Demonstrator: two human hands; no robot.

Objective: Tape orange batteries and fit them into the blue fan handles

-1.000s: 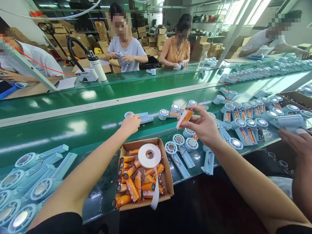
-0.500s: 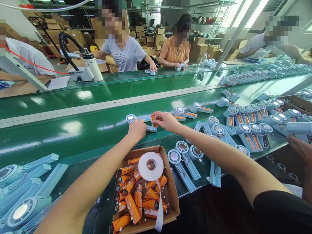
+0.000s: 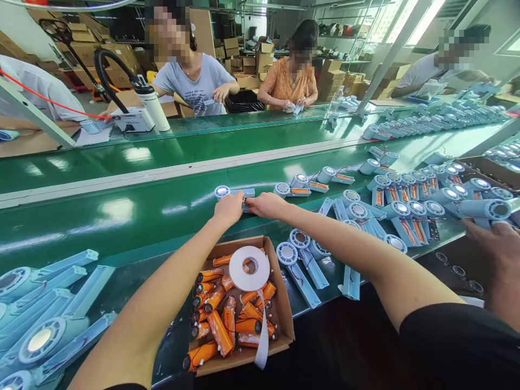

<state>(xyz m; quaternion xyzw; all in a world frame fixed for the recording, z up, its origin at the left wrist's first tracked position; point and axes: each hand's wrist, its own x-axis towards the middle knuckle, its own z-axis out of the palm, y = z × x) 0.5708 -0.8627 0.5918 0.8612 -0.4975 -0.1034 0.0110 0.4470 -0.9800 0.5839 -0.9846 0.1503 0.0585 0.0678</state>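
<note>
My left hand (image 3: 229, 209) is closed on a light-blue plastic housing (image 3: 246, 208), mostly hidden by my fingers over the green belt. My right hand (image 3: 266, 206) meets it from the right, fingertips pinched together at the housing's end. Something small and dark shows between the fingertips, too small to name. Just behind my hands lies another housing with a round head (image 3: 222, 192) and a straight handle. Nearer to me, a cardboard box (image 3: 287, 319) holds several orange-wrapped battery packs (image 3: 220, 331) with wires, and a roll of white tape (image 3: 235, 269) rests on them.
Light-blue housings (image 3: 311, 271) crowd the right side, some with orange packs in their handles; more housings (image 3: 57, 336) lie at left. Another person's hand (image 3: 493, 244) holds a housing at right. Across the green belt (image 3: 122, 211), people sit by a white device with a black hose (image 3: 138, 120).
My right hand has moved left and down against my left hand. The orange pack it held is now out of sight. Across the belt, a person's hand has lifted a housing.
</note>
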